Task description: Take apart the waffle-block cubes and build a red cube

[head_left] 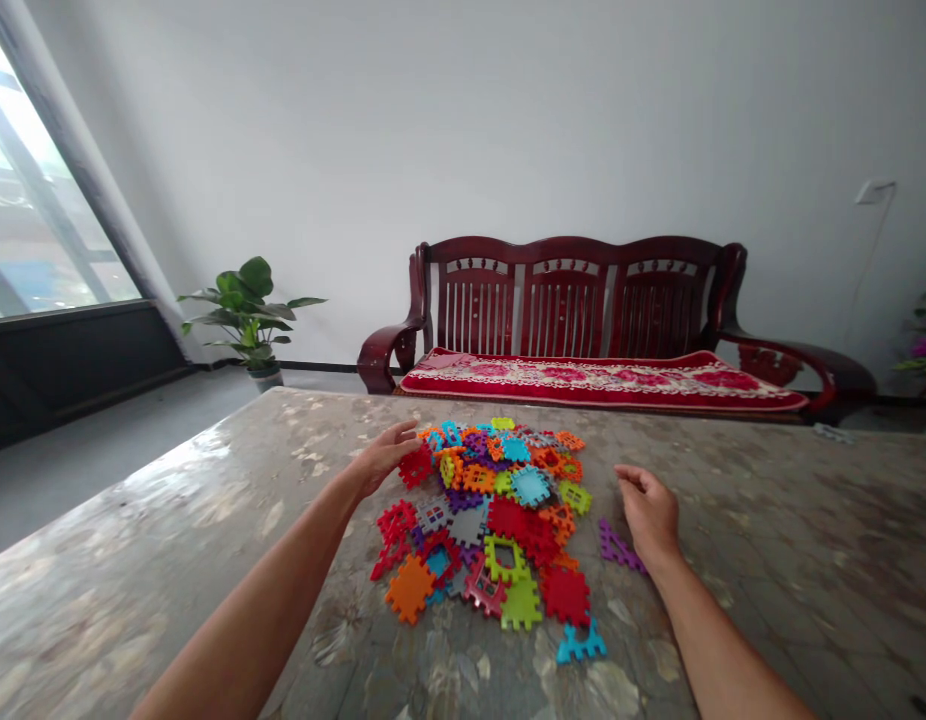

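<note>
Risk noted: the loose heap of multicoloured, notch-edged plastic pieces [508,518] could slide and scatter if a hand sweeps against its overlapping layers. The purple triangular plastic piece [615,550] could be knocked by the right hand [652,515], just beside it, fingers loosely curled, nothing visibly gripped. Left hand [388,458], well apart from the right: fingers extended by the square red plastic piece [414,468]; contact cannot be told. The heap lies on the grey-brown patterned tabletop [268,540], mostly flat squares, some with cut-outs
</note>
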{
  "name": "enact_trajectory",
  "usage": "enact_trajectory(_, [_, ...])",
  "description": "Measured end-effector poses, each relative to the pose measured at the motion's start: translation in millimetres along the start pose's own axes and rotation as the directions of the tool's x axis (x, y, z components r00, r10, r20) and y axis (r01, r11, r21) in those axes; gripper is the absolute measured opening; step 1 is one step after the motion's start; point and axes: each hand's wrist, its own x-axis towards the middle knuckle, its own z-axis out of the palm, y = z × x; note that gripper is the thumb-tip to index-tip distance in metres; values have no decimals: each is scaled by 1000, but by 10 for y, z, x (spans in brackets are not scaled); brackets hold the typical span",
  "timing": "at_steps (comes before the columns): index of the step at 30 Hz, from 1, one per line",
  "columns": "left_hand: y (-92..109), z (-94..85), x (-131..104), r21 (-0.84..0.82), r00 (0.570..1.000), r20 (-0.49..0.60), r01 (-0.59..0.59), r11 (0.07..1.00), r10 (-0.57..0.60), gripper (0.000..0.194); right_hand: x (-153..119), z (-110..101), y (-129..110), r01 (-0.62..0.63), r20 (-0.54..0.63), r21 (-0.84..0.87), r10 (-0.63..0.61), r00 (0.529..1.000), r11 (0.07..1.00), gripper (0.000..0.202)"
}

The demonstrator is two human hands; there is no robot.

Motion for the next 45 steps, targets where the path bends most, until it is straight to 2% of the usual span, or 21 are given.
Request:
enact_trajectory(3, [-24, -55, -143, 248, 998, 15, -69, 966, 67, 82, -14, 1, -22, 4, 16, 24, -4, 1000, 1000, 37])
enact_trajectory(7, [-143, -149, -378, 444, 972, 165, -224, 868, 167, 89, -27, 8, -69, 79, 58, 0, -79, 995, 997, 42])
enact_trajectory(10, [-276, -142, -575, 609, 943, 265, -327, 723, 203, 105, -66, 41, -185, 235, 123, -63, -226, 966, 970, 43])
enact_trajectory(13, [-337, -20, -777, 722, 920, 351, -385, 575, 175, 117, -182, 106, -395, 369, 250, -71, -341, 906, 927, 43])
enact_trajectory(15, [-315, 106, -892, 745, 892, 423, -443, 498, 161, 122, -304, 154, -566, 422, 381, -30, -380, 843, 906, 43])
enact_trajectory(19, [-213, 340, -1021, 757, 860, 500, -490, 432, 100, 127, -582, 210, -908, 524, 647, 26, -414, 640, 851, 51])
enact_trajectory(23, [-176, 442, -1030, 765, 851, 510, -514, 389, 122, 121, -832, 208, -1170, 629, 819, -4, -358, 448, 778, 87])
enact_trajectory(26, [-180, 464, -1027, 762, 840, 514, -540, 357, 171, 109, -1017, 217, -1250, 681, 888, -72, -263, 376, 729, 110])
enact_trajectory(29, [-186, 499, -1058, 773, 836, 517, -548, 319, 182, 101, -1193, 256, -1243, 716, 916, -160, -168, 364, 680, 120])
enact_trajectory(33, [-236, 605, -1139, 813, 856, 489, -517, 269, 166, 95, -1356, 315, -1215, 735, 911, -245, -109, 398, 632, 114])
enact_trajectory(36, [-302, 695, -1183, 847, 871, 449, -486, 214, 201, 90, -1415, 329, -1203, 756, 885, -251, -172, 432, 604, 96])
enact_trajectory(39, [-337, 748, -1186, 856, 867, 443, -485, 179, 229, 85, -1435, 326, -1185, 775, 857, -223, -260, 445, 591, 84])
enact_trajectory(42, [-321, 760, -1166, 855, 869, 435, -481, 194, 236, 84, -1429, 329, -1168, 776, 848, -215, -281, 450, 594, 75])
enact_trajectory(45, [-279, 759, -1149, 854, 873, 418, -472, 218, 251, 77, -1413, 342, -1165, 766, 833, -232, -285, 475, 599, 69])
